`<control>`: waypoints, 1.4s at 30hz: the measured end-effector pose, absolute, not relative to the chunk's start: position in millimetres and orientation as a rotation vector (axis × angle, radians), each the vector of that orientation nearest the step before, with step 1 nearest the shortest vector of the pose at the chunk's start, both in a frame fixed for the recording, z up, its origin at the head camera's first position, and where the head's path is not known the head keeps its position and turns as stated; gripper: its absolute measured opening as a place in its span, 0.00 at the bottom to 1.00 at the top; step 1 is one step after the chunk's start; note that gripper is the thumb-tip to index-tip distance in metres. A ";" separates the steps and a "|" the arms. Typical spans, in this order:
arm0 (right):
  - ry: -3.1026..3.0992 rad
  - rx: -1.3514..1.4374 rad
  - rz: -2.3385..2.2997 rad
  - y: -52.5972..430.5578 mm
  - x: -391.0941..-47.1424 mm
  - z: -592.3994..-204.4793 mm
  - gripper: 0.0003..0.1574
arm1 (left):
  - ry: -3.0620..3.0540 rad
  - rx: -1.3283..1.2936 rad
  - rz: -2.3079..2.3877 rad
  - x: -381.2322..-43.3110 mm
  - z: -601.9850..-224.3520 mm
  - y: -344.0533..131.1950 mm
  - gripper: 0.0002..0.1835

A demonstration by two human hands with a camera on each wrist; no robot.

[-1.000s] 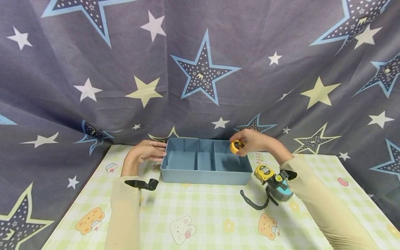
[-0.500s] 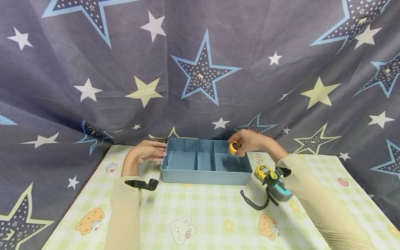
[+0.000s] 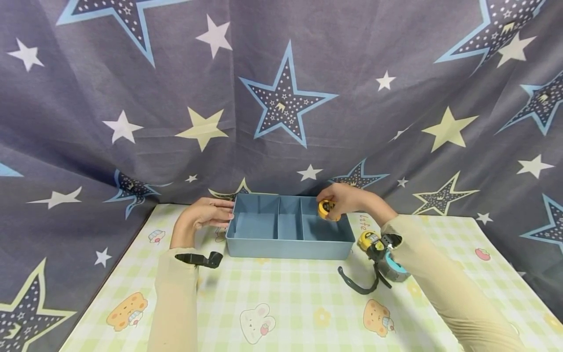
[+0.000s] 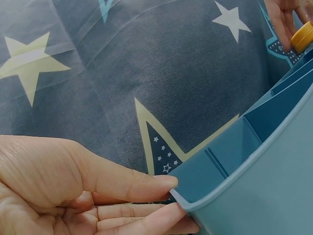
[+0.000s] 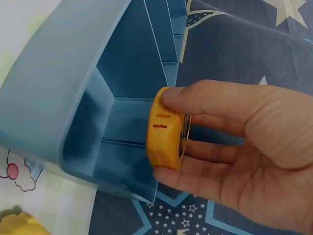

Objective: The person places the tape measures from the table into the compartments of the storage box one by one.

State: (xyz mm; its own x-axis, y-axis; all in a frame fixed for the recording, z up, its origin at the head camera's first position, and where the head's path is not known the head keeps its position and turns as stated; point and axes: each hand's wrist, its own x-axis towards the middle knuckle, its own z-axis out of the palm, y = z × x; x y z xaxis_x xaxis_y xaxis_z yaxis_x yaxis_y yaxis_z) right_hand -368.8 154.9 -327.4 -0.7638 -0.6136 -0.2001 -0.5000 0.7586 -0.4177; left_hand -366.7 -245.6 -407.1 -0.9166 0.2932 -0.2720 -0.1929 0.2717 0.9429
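I face a dark, star-printed fabric backdrop (image 3: 281, 164). Below me spreads a pale green-checked cloth (image 3: 292, 303) with cartoon animals (image 3: 257, 322).

Left compartment (image 3: 255, 227), middle compartment (image 3: 290, 227): open from above. Right compartment (image 3: 321, 233): partly blocked by right hand (image 3: 347, 199), tape (image 3: 325, 209). Dividers (image 5: 129, 54) bar crossing.

2 cream sleeves (image 3: 176, 305), black wristbands (image 3: 190, 258)
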 end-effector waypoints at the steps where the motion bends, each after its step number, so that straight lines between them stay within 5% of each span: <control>1: 2.633 -0.848 -0.494 154.3 -368.8 -327.3 0.38 | 2.153 0.091 1.684 -366.8 -407.2 -245.6 0.34; 42: 2.564 -0.924 -0.308 133.7 -382.1 -333.7 0.33 | 2.135 0.115 1.691 -366.1 -404.6 -245.1 0.34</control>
State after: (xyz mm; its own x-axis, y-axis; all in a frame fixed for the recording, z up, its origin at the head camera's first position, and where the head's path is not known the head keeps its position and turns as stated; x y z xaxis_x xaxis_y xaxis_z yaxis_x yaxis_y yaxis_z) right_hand -382.1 133.7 -333.7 -0.7035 -0.6487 -0.2902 -0.5617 0.7577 -0.3322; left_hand -366.1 -245.1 -404.6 -0.9115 0.3137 -0.2659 -0.1871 0.2595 0.9474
